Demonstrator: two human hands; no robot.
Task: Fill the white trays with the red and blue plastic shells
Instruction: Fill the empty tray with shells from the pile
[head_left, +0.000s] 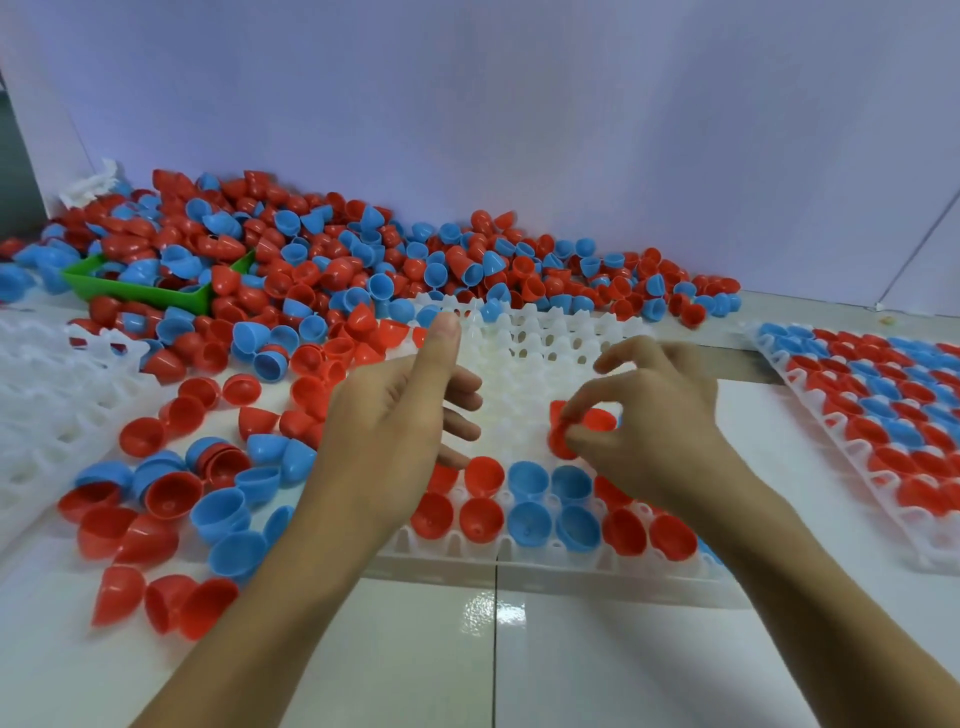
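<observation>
A white tray (540, 353) lies in front of me. Its two nearest rows hold red shells (480, 517) and blue shells (527, 522). My right hand (644, 421) hovers over the tray's middle and pinches red shells (597, 418) between thumb and fingers. My left hand (400, 415) is over the tray's left edge, thumb up, fingers loosely bent, holding nothing. Loose red and blue shells (218, 499) lie on the table left of the tray.
A big heap of red and blue shells (363, 260) runs along the back wall, with a green scoop (156, 293) in it. A filled tray (883, 410) sits at the right. White trays with bare cups (47, 395) lie at the left.
</observation>
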